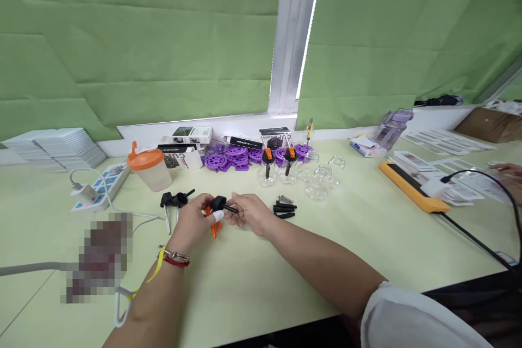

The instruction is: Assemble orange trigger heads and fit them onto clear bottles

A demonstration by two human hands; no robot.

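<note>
My left hand (pixel 194 223) is closed around a small black-and-orange pump part (pixel 216 209), its thumb wrapped in white tape. My right hand (pixel 250 212) pinches the thin black rod (pixel 230 209) that sticks out of that part to the right. Both hands rest low over the pale green table (pixel 285 261). Just right of my right hand lie several small black pieces and a spring (pixel 284 206). A black assembled piece with metal legs (pixel 173 202) lies left of my left hand.
Behind the hands stand clear glass cups (pixel 322 179), two topped with orange-black caps (pixel 278 156), purple plastic wheels (pixel 234 159), small boxes and an orange-lidded cup (pixel 149 168). A power strip (pixel 101 187) lies at left, a yellow strip (pixel 411 187) with black cable at right. Another person's hand (pixel 509 174) shows far right.
</note>
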